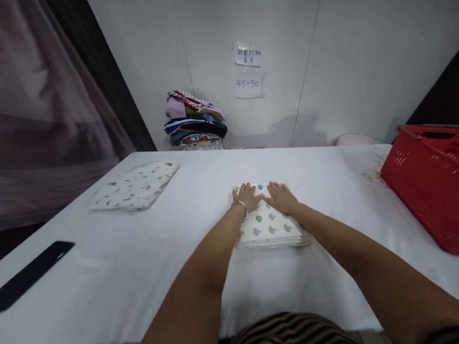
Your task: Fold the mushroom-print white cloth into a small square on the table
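Note:
A folded white cloth [271,225] with a print of grey, green and blue mushroom-like shapes lies in front of me on the white-covered table [164,290]. Its layers show along the near edge. My left hand [248,197] rests flat on its upper left part, fingers spread, with a bracelet at the wrist. On the upper right part lies my right hand [282,197], palm down with the fingers apart. Both thumbs point inward, close to each other.
Another folded printed cloth [134,187] is at the table's far left. A long black object [28,275] lies near the left edge. To the right stands a red plastic basket [443,197]. Stacked folded fabrics [195,121] sit against the wall, near paper signs [249,84].

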Action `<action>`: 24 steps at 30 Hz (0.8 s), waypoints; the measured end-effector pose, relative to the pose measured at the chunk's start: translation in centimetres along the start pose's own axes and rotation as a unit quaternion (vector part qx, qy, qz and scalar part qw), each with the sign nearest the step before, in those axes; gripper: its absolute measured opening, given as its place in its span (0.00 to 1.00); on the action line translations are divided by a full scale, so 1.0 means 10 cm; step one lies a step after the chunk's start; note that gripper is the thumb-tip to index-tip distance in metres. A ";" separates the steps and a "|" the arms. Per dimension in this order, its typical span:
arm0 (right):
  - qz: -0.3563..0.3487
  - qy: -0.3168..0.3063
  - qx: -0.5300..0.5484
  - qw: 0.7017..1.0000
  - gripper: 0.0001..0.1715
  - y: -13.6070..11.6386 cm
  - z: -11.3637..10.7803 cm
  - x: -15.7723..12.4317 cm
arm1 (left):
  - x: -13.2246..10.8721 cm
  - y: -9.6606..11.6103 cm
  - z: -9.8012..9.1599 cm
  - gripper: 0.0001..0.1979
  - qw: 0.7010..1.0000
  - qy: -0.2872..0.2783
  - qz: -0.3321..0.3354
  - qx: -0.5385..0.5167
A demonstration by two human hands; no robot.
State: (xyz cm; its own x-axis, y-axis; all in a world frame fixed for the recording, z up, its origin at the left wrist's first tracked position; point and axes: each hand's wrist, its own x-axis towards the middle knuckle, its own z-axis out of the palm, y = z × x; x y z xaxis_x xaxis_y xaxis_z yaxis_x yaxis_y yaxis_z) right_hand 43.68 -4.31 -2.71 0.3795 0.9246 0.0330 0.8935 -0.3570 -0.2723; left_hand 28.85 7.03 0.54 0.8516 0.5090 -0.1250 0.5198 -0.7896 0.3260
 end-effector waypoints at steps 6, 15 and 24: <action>-0.019 -0.024 -0.014 0.999 0.38 -0.15 0.05 -0.57 | -0.67 -0.16 0.19 0.27 0.997 0.001 0.063 -0.055; -0.074 0.015 0.055 0.996 0.30 -0.21 0.00 -1.11 | -1.09 -0.31 0.45 0.20 0.962 0.133 0.015 -0.239; -0.227 0.204 0.089 0.948 0.19 -0.06 0.30 -1.49 | -1.43 -0.50 0.84 0.08 0.907 0.325 0.204 -0.175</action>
State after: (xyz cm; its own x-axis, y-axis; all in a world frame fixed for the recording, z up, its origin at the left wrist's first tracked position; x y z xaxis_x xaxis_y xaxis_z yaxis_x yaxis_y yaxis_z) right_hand 36.71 -17.50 -5.91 0.0594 0.8368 0.5442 0.9458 0.1271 -0.2987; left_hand 14.67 0.81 -7.17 0.6902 0.3823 0.6143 0.0194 -0.8585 0.5125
